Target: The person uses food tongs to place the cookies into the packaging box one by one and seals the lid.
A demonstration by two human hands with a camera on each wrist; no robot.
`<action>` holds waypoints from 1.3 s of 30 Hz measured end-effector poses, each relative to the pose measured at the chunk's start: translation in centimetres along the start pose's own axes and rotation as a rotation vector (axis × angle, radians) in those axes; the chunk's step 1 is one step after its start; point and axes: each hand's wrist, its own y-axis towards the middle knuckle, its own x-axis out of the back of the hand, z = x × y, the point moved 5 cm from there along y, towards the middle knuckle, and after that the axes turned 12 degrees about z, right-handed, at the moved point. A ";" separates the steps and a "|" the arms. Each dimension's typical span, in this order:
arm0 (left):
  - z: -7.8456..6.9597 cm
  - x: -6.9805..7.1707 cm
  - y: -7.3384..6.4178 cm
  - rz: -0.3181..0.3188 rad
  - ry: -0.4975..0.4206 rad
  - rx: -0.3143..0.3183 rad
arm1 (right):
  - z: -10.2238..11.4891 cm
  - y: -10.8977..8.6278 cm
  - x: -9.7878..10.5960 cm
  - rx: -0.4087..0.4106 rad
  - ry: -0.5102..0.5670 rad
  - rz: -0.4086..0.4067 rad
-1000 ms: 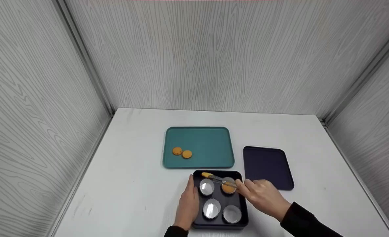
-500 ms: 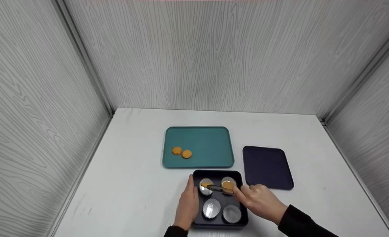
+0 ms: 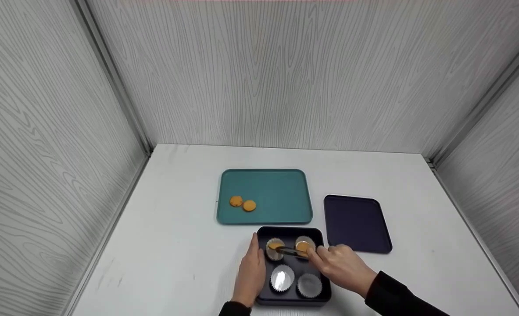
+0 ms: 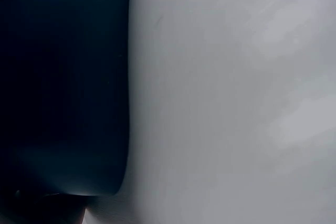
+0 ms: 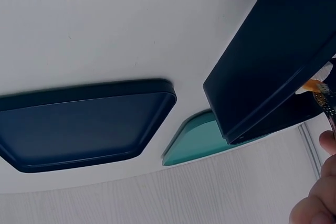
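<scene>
In the head view, a deep dark box [image 3: 294, 299] holds several pale fluted baking cups, among them a near left cup [image 3: 282, 278] and a near right cup [image 3: 309, 285]. My left hand [image 3: 250, 272] rests along the box's left wall with straight fingers. My right hand [image 3: 343, 267] grips dark tongs [image 3: 291, 251] that reach across the box. At their tip an orange-yellow cookie [image 3: 275, 246] is at the far left cup [image 3: 275, 255]; whether the tongs still pinch it is unclear. Another cookie [image 3: 303, 247] lies in the far right cup, partly behind my fingers.
A teal tray [image 3: 281, 188] with two cookies [image 3: 243, 203] lies beyond the box. To the right is a flat dark lid or tray [image 3: 358, 224]. Wood-grain panels [image 3: 259, 74] enclose the white table [image 3: 176, 245] at the back and sides.
The tongs and their cookie have moved down from above the box's far edge to the far left cup. My right hand has shifted slightly left and down; my left hand stays put.
</scene>
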 end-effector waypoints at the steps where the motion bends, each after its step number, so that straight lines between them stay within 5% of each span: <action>1: 0.0 0.0 0.0 0.000 0.000 -0.001 | 0.0 0.1 0.0 -0.002 -0.002 0.005; 39: 0.3 -0.1 0.0 0.006 -0.009 0.019 | -0.7 0.4 -1.0 -0.053 0.131 0.151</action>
